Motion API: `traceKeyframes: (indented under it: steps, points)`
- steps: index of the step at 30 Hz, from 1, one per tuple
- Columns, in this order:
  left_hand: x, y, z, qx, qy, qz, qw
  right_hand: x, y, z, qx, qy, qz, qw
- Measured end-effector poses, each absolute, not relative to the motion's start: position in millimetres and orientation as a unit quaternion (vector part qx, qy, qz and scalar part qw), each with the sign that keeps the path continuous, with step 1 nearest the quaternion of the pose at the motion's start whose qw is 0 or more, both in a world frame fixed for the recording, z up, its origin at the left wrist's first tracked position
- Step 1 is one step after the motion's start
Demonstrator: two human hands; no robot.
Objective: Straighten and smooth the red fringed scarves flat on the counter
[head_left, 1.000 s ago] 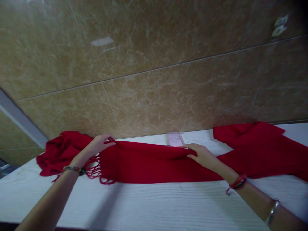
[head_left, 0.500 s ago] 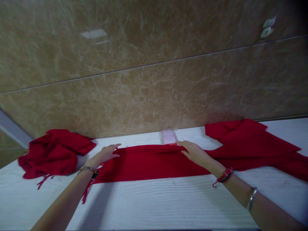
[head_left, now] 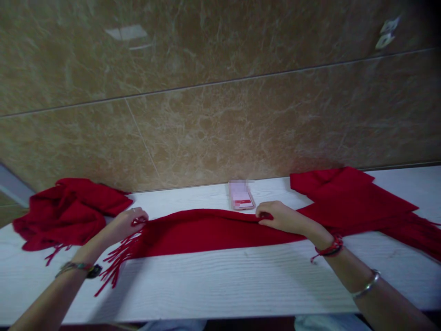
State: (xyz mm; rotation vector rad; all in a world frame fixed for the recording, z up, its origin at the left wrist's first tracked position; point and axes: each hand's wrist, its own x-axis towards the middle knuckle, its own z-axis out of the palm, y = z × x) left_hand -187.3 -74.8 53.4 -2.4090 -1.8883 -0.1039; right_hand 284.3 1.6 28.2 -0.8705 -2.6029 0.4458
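Observation:
A red scarf (head_left: 200,234) with a fringed left end lies lengthwise on the white wood-grain table (head_left: 206,285). My left hand (head_left: 129,223) pinches its far left corner, where the fringe begins. Along the same far edge, my right hand (head_left: 279,217) grips the cloth between curled fingers and thumb. Between the two hands the far edge bows slightly upward. To the right, the scarf runs on into a folded, spread-out part (head_left: 354,197), though where one layer ends and another begins I cannot tell.
A crumpled red cloth with fringe (head_left: 69,216) lies at the left. Beyond the scarf a phone (head_left: 241,195) rests near the brown marble-tiled wall (head_left: 213,124). A socket-like fitting (head_left: 386,37) is on the wall at upper right. The table's front edge (head_left: 241,317) shows at the bottom.
My left hand has moved left to the fringed corner and closed on it. My right hand's fingers have curled onto the far edge. More of the phone shows now.

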Motion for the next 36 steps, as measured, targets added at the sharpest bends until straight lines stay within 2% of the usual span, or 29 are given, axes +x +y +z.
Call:
traceKeyframes:
  steps: [4, 12, 22, 27, 31, 36]
  points:
    - [-187, -104, 49, -0.787, -0.612, -0.074, 0.025, 291, -1, 32, -0.287, -0.929, 0.191, 0.136]
    - [-182, -122, 23, -0.787, -0.614, -0.06, 0.016, 288, -3, 20, -0.271, -0.941, 0.202, 0.025]
    - [-195, -136, 27, -0.767, -0.624, -0.147, 0.019, 295, -3, 29, -0.262, -0.94, 0.212, 0.062]
    - [-193, -132, 8, -0.78, -0.62, -0.088, -0.004, 291, -4, 23, -0.269, -0.94, 0.21, 0.0]
    - [-187, -128, 10, -0.787, -0.616, -0.033, -0.007, 289, -4, 21, -0.274, -0.937, 0.216, -0.017]
    - [-158, -129, 33, -0.796, -0.605, 0.006, -0.037, 281, -9, 23, -0.232, -0.945, 0.224, 0.049]
